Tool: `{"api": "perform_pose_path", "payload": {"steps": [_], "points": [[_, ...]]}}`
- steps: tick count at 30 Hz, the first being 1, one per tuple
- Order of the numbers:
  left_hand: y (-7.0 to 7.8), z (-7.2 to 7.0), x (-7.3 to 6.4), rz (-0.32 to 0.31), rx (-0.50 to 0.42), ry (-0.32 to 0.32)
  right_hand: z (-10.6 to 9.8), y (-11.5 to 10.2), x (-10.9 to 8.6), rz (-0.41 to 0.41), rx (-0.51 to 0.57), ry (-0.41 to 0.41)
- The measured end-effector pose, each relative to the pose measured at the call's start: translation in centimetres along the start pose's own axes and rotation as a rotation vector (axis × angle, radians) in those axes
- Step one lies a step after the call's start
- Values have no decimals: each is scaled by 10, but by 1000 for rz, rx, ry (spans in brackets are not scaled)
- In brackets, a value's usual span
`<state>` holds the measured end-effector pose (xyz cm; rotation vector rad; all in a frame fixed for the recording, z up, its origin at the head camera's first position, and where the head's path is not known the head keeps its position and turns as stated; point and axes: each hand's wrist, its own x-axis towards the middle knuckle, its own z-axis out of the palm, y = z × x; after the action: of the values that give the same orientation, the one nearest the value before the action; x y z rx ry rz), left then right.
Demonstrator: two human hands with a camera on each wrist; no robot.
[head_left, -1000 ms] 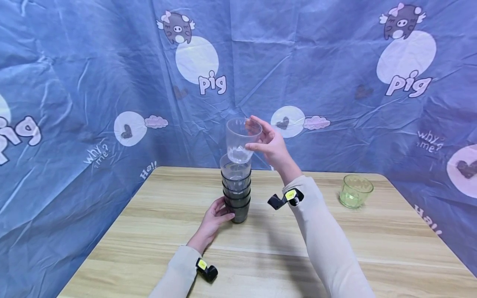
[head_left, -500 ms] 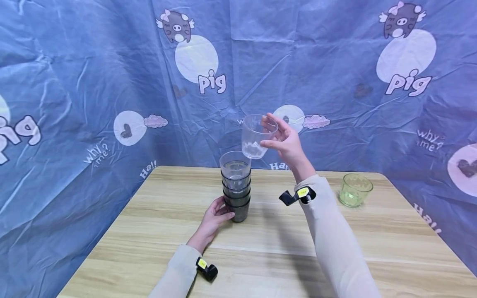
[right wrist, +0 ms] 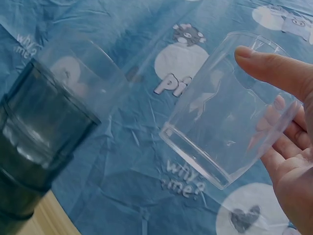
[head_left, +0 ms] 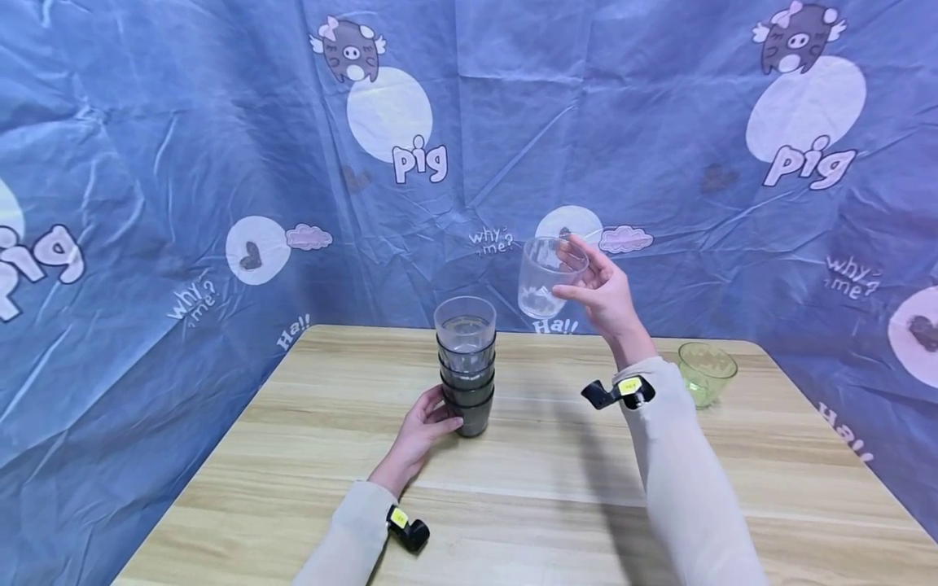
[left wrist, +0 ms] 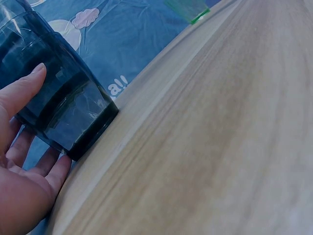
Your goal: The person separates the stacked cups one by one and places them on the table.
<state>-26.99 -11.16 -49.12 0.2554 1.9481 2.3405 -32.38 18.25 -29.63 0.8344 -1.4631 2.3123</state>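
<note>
My right hand (head_left: 604,297) grips a clear plastic cup (head_left: 541,281) by its side, held up in the air right of the stack. In the right wrist view the thumb lies on the near wall of that clear cup (right wrist: 230,112) and the fingers curl behind it. A stack of dark grey cups (head_left: 466,382) stands upright on the table, a clear cup (head_left: 465,319) nested at its top. Low down, my left hand (head_left: 421,427) holds the stack's bottom cup. The left wrist view shows thumb and fingers around that dark cup (left wrist: 73,107), its base on the wood.
A green transparent cup (head_left: 705,373) stands at the back right of the wooden table (head_left: 352,488), partly behind the right sleeve. Behind the table hangs a blue printed cloth (head_left: 381,268). Both wrists wear small black cameras (head_left: 619,392).
My right hand has carried the clear cup rightward, from above the stack to beside it. The left hand and the stack have stayed in place. The right sleeve now overlaps the green cup.
</note>
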Motion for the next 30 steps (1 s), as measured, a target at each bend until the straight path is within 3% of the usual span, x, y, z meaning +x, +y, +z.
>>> {"api": "perform_pose_path", "payload": {"steps": [11,19,30], "points": [[3,1,0,2,-6,1,-35,-2,-17,40,-28,87],[4,1,-1,-3,-8,5,-56,-1,-30,21,-13,119],[2,0,-1,-7,-14,-2,-85,0,-57,26,67,163]]}}
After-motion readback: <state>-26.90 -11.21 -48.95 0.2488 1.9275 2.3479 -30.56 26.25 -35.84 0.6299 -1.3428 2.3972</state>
